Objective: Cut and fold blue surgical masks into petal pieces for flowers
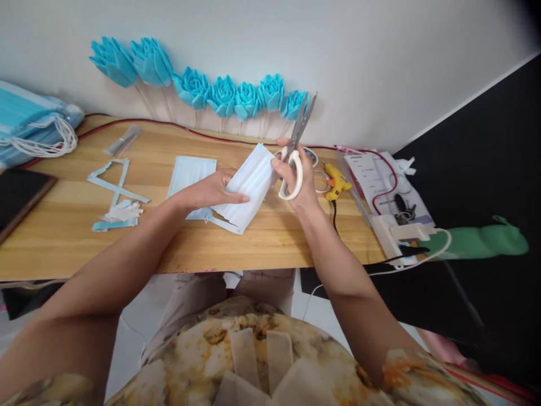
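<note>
My left hand point(215, 190) grips a pale blue pleated face mask point(249, 189) by its left side, thumb on top. A partly cut strip hangs along the mask's lower edge. My right hand point(300, 180) holds scissors point(291, 160) with white handles, their blades pointing up and away, slightly apart. The thumb and fingers of that hand also touch the mask's right corner. Another face mask point(192, 169) lies flat on the wooden table point(274, 242), partly under my left hand and forearm.
Blue flowers on sticks point(222, 96) lean against the wall. Cut strips point(118, 192) lie at left, near a dark tablet-like object point(23, 197) and a stack of masks point(29, 124). On the right are a yellow glue gun point(337, 179), papers point(386, 186), a power strip point(391, 239) and a green bottle point(477, 241).
</note>
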`<state>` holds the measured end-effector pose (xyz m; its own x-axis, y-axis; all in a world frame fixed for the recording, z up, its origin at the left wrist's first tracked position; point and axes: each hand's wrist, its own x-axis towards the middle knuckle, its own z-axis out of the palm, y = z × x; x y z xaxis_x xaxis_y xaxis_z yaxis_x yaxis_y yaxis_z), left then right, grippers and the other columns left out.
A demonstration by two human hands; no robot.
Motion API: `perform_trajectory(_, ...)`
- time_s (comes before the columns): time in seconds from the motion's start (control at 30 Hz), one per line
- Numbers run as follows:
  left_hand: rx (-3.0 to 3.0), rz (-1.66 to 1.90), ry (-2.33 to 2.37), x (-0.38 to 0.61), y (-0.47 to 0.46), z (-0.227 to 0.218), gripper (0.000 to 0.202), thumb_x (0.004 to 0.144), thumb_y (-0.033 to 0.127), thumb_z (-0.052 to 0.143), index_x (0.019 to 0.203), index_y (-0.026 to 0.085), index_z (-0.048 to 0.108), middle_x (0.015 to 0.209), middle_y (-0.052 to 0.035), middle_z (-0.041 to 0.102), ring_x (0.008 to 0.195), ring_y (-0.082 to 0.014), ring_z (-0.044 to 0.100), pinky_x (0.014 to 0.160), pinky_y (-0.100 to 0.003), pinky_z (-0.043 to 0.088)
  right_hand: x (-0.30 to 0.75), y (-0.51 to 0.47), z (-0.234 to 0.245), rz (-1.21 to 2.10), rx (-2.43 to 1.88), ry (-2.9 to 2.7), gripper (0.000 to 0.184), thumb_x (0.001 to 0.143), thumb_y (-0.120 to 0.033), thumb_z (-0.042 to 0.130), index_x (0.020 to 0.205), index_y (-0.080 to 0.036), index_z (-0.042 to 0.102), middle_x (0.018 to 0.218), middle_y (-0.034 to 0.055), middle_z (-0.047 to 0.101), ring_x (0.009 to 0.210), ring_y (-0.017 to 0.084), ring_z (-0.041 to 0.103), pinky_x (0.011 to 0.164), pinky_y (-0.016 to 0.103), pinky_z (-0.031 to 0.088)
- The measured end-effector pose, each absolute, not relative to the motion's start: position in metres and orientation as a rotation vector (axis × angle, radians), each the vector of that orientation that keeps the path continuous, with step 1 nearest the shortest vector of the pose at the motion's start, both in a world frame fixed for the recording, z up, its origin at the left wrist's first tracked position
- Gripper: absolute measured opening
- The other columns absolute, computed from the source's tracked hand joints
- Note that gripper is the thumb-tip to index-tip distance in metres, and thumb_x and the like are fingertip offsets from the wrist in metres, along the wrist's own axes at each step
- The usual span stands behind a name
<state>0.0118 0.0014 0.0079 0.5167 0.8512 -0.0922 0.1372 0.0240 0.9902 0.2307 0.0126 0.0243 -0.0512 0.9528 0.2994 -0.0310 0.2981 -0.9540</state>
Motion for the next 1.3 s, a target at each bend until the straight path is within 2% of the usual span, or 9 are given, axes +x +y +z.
perform_trajectory(0.2,1.231,1.092,1.023,0.013,0.007,0.001,0.043,0.064,0.048,0.091,0.086,0.014,0.078,0.083,-0.0099,0.076,0.072,-0.0252,0.07,0.061,-0.033,0.056,0.227,0.016,0.018,1.29,-0.897,-1.229,0.057,0.079,-0.063,0.075,0.125,-0.031,0.059,0.104,0.0023,0.067,0.093,0.018,0.069,0.078,0.034,0.059)
perform_trajectory(0.3,1.1,1.343,1.003,0.015,0.012,0.0,0.054,0.066,0.055,0.089,0.097,0.013,0.075,0.096,-0.0118,0.078,0.092,-0.0299,0.074,0.079,-0.039,0.061,0.222,0.013,0.014,1.399,-0.959,-1.223,0.069,0.075,-0.07,0.075,0.126,-0.029,0.058,0.097,0.0028,0.071,0.09,0.019,0.072,0.075,0.033,0.061)
perform_trajectory(0.43,1.056,1.511,0.989,0.016,0.017,0.0,0.058,0.068,0.056,0.087,0.103,0.013,0.072,0.104,-0.0129,0.077,0.108,-0.0326,0.072,0.094,-0.044,0.059,0.216,0.007,0.011,1.467,-0.957,-1.289,0.068,0.069,-0.065,0.083,0.121,-0.028,0.059,0.088,-0.001,0.067,0.074,0.015,0.069,0.064,0.029,0.059)
perform_trajectory(0.53,1.047,1.552,0.97,0.016,0.017,0.0,0.054,0.071,0.055,0.085,0.104,0.014,0.073,0.107,-0.0119,0.077,0.112,-0.0322,0.071,0.095,-0.042,0.059,0.214,0.005,0.009,1.465,-0.955,-1.344,0.066,0.066,-0.056,0.088,0.119,-0.028,0.059,0.087,-0.0035,0.062,0.064,0.011,0.063,0.058,0.027,0.054)
perform_trajectory(0.67,1.023,1.551,0.927,0.018,0.016,0.0,0.051,0.072,0.053,0.085,0.103,0.015,0.073,0.105,-0.0103,0.077,0.112,-0.0313,0.071,0.094,-0.04,0.06,0.214,0.006,0.006,1.366,-0.95,-1.437,0.063,0.067,-0.046,0.088,0.118,-0.027,0.057,0.081,-0.0052,0.059,0.065,0.011,0.058,0.058,0.027,0.049)
perform_trajectory(0.9,1.07,1.476,0.843,0.023,0.01,0.0,0.064,0.072,0.064,0.082,0.11,0.014,0.07,0.108,-0.0125,0.077,0.116,-0.0338,0.07,0.097,-0.043,0.059,0.214,0.004,0.012,1.176,-0.971,-1.562,0.049,0.072,-0.043,0.082,0.111,-0.028,0.058,0.074,-0.0062,0.056,0.061,0.011,0.049,0.059,0.028,0.043)
perform_trajectory(1.0,1.103,1.434,0.821,0.024,0.007,0.001,0.067,0.07,0.062,0.085,0.112,0.013,0.07,0.113,-0.0149,0.076,0.118,-0.0354,0.07,0.098,-0.045,0.059,0.212,0.001,0.015,1.137,-0.993,-1.571,0.049,0.071,-0.045,0.083,0.11,-0.028,0.059,0.075,-0.0051,0.057,0.065,0.013,0.052,0.062,0.029,0.046)
perform_trajectory(1.1,1.111,1.377,0.809,0.024,0.007,0.0,0.059,0.072,0.052,0.087,0.113,0.012,0.071,0.117,-0.0157,0.076,0.117,-0.0361,0.07,0.099,-0.047,0.058,0.212,0.0,0.014,1.122,-0.998,-1.589,0.053,0.07,-0.047,0.084,0.112,-0.027,0.058,0.079,-0.0031,0.059,0.072,0.015,0.057,0.066,0.031,0.049)
perform_trajectory(1.3,1.033,1.481,0.892,0.021,0.018,-0.008,0.05,0.06,0.04,0.094,0.101,0.019,0.076,0.111,-0.0087,0.079,0.11,-0.0352,0.073,0.099,-0.051,0.058,0.215,0.004,0.007,1.006,-1.015,-1.668,0.05,0.08,-0.045,0.076,0.121,-0.024,0.057,0.085,-0.0005,0.062,0.077,0.016,0.061,0.07,0.032,0.05)
